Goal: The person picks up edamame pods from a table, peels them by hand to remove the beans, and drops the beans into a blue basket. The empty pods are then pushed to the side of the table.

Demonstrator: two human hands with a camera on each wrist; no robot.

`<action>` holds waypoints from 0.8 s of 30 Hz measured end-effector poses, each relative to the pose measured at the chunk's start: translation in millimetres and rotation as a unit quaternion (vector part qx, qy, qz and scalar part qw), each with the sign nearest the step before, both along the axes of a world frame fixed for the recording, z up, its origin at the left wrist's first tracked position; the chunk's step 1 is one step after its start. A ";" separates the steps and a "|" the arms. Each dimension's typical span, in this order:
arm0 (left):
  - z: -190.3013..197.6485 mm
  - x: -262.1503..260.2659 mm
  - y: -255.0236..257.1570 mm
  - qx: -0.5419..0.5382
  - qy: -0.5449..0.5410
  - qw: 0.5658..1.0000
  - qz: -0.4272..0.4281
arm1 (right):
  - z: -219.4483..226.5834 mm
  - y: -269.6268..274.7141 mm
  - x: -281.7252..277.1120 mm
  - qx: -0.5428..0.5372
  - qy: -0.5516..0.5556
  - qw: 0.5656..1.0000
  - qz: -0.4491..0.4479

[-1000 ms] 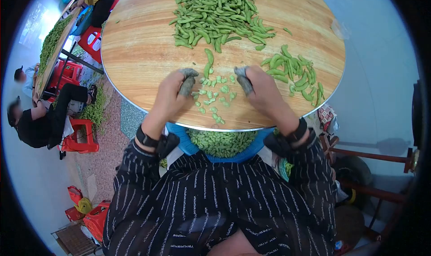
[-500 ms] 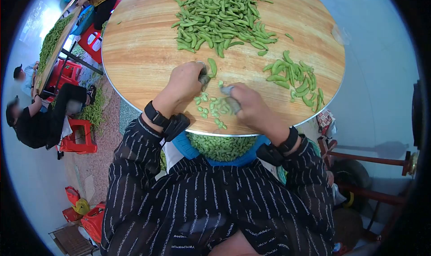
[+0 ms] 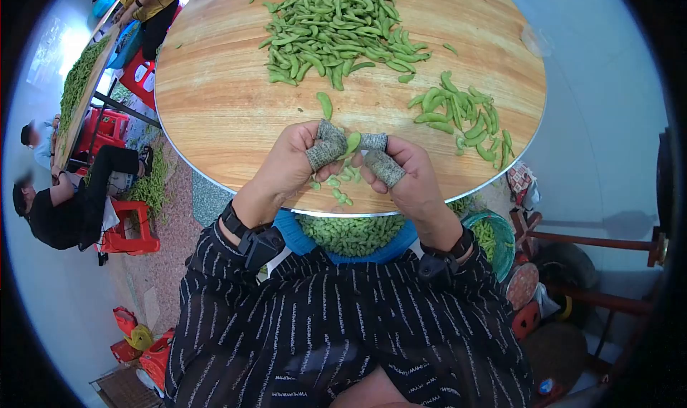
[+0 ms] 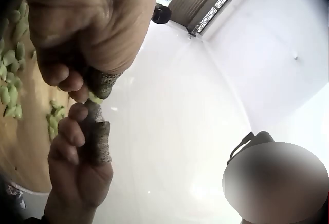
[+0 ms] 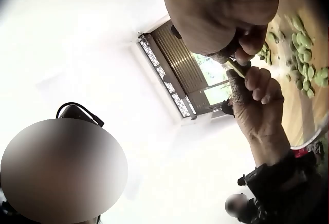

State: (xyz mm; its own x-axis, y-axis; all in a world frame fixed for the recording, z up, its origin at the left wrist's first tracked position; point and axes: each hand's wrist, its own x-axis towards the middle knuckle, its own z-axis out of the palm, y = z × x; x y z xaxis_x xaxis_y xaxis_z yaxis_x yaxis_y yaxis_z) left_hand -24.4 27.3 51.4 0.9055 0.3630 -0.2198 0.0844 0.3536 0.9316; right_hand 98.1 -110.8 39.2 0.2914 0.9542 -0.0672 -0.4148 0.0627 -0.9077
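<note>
Both hands meet low over the near part of the round wooden table (image 3: 215, 100). Grey fabric sleeves cover the thumb and forefinger of each. My left hand (image 3: 285, 163) pinches a green soybean pod (image 3: 353, 144) that slants up from its fingertips. My right hand (image 3: 415, 175) comes in from the other side, its thumb and forefinger pinching at the pod's other end. In the right wrist view the pod (image 5: 236, 69) bridges the two hands' fingertips. Loose shelled beans (image 3: 336, 188) lie beneath the hands, partly hidden by them. A single pod (image 3: 325, 105) rests just beyond my left hand.
A large heap of pods (image 3: 329, 36) covers the table's far middle; a smaller pile (image 3: 458, 111) lies to the right. Below the near edge stands a blue basin (image 3: 290, 230) of shelled beans. A green bucket (image 3: 505, 240) is at right. People sit by another table (image 3: 86, 97) at left.
The hands were apart over the beans; the left moved up to the pods, while the right swept among the beans. Now both have come together at one pod.
</note>
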 end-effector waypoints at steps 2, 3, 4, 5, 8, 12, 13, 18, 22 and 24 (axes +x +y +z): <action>-0.2 0.3 -4.3 0.008 -0.006 1.000 0.006 | 1.3 -2.0 -0.8 -0.006 -0.004 1.000 -0.002; -0.6 0.3 -6.1 0.010 -0.008 1.000 0.012 | 1.5 -2.7 -1.2 -0.012 -0.009 1.000 -0.004; -0.7 0.2 -7.7 0.012 -0.009 1.000 0.018 | 1.0 -3.3 -1.8 -0.012 -0.009 1.000 -0.004; -0.1 0.0 -9.1 0.012 -0.010 1.000 0.018 | 0.3 -3.4 -2.4 -0.013 -0.012 1.000 -0.009; 1.7 -1.3 -11.3 0.038 0.005 0.999 0.033 | 1.7 -2.1 -5.6 -0.017 -0.010 1.000 -0.018; 1.7 -1.4 -14.8 0.032 -0.025 0.998 0.037 | 3.1 -1.6 -7.1 -0.022 0.001 0.999 -0.025; 2.5 -1.5 -16.1 0.027 -0.040 0.998 0.042 | 2.2 -2.3 -7.2 -0.021 0.001 0.999 -0.026; 1.5 -3.6 -15.7 0.064 -0.024 0.997 0.044 | 1.4 2.2 -11.7 -0.033 -0.008 0.998 -0.053; -7.5 -3.4 -12.7 0.082 -0.022 0.996 0.041 | -3.2 5.6 -14.1 -0.025 0.005 0.998 -0.063; -9.0 -3.4 -11.8 0.081 -0.033 0.996 0.037 | -4.0 7.3 -10.1 0.006 0.013 0.999 -0.040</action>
State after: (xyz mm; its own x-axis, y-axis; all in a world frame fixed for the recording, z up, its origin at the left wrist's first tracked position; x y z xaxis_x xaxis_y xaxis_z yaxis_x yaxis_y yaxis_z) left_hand -27.7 15.4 42.4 0.8855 0.4550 -0.0941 0.0002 0.2020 0.9794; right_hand 88.0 -103.5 35.3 0.3643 0.9290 -0.0649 -0.4314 0.1066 -0.8958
